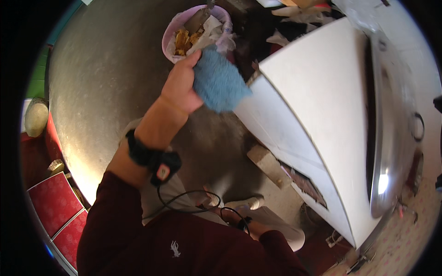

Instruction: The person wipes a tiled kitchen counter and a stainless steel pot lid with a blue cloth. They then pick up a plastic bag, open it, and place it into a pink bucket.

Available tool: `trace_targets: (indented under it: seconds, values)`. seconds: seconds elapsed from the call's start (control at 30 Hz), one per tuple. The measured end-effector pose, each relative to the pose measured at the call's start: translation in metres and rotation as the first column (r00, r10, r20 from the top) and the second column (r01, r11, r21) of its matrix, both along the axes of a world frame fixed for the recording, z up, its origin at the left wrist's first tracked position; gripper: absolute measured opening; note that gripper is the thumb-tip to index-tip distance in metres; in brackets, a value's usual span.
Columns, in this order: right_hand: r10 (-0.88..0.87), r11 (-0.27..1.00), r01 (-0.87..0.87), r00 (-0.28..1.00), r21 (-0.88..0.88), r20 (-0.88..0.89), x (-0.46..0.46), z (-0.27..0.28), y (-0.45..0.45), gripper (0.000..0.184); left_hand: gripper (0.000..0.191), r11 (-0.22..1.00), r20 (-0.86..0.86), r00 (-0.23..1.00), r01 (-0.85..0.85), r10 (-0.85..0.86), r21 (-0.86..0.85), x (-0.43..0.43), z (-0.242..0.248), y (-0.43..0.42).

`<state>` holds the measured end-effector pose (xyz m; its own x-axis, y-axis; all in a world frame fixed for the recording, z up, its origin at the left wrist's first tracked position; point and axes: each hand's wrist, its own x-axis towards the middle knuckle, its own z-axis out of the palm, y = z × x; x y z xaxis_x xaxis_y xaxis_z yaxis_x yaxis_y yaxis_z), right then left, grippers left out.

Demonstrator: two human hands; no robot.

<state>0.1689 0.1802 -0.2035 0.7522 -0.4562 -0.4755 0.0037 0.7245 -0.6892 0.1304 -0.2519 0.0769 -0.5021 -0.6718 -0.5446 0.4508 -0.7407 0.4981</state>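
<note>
My left hand (181,82) is stretched out ahead of me, its fingers and thumb around a fluffy blue cloth (221,81). The cloth hangs to the right of the hand, just below the rim of a pink waste bin (167,38). Crumpled yellowish scraps and white paper lie in the bin's plastic liner. Low by my lap is my right hand (230,214), small in view and partly covered by a black cable (193,191); what its fingers do cannot be made out.
To the right stands a white stove-like block (317,69) with a large domed metal lid (393,138) on top. A pale block (269,165) rests on the floor against its side opening. Dark floor (103,51) stretches left, towards red panels (55,203). Plastic bags (359,13) lie at upper right.
</note>
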Motion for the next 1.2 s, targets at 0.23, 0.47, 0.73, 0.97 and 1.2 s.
trace_targets:
  seconds: [0.23, 0.47, 0.73, 0.97, 1.2]
  values:
    - [-0.093, 0.995, 0.100, 0.966, -0.017, 0.242, 0.033, 0.011, -0.101, 0.035, 0.034, 1.000, 0.020, 1.000, 0.006, -0.006, 0.019, 0.016, -0.019, -0.081]
    - [-0.418, 0.892, 0.307, 0.838, 0.331, 0.351, 0.032, 0.019, -0.212, 0.041, 0.032, 0.982, -0.024, 0.982, 0.188, -0.187, 0.020, -0.054, -0.032, -0.142]
    - [-0.388, 0.918, 0.257, 0.735, -0.302, -0.556, -0.013, 0.085, -0.266, 0.043, 0.032, 0.883, -0.172, 0.872, 0.469, -0.459, 0.024, -0.067, -0.024, -0.128]
    - [-0.742, 0.557, -0.128, 0.367, -0.820, -0.561, -0.101, 0.309, -0.261, 0.041, 0.020, 0.945, -0.176, 0.936, 0.320, -0.305, 0.062, -0.039, -0.047, -0.106]
    - [-0.835, 0.531, -0.220, -0.304, -0.818, -0.459, -0.210, 0.387, -0.308, 0.052, 0.033, 0.902, 0.011, 0.914, 0.402, -0.405, -0.157, -0.055, -0.072, -0.082]
